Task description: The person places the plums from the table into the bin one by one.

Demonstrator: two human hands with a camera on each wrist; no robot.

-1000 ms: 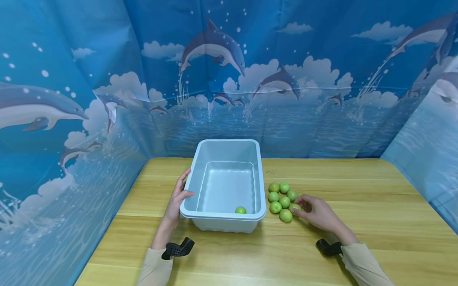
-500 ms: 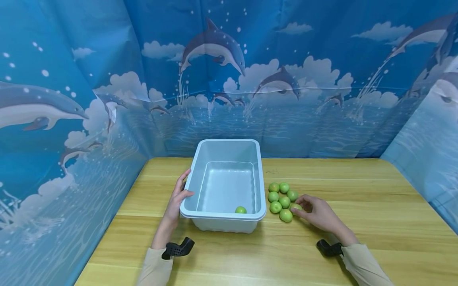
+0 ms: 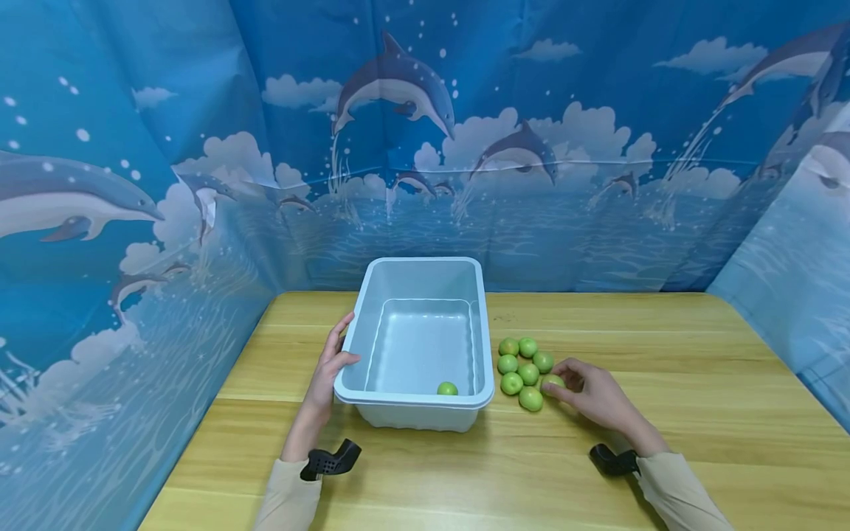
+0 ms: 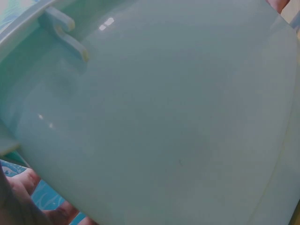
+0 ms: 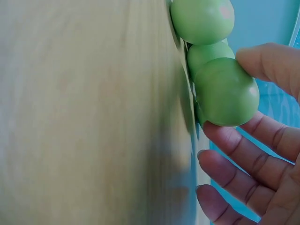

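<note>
A pale blue-grey plastic basin stands on the table left of centre in the head view, with one small round green fruit in its near right corner. My left hand grips the basin's left side, thumb over the rim and fingers along the outside. The basin's outer wall fills most of the left wrist view. My right hand pinches another green fruit between thumb and fingertips. This fruit is at the right edge of a cluster of similar green fruits on the table.
The cluster lies close to the basin's right wall on a wooden table. A blue curtain with dolphins hangs behind the table and along both sides. Black wrist cameras are strapped to both forearms.
My right hand has shifted slightly right with the pinched fruit, drawing it a little away from the cluster. The left hand and basin have stayed put.
</note>
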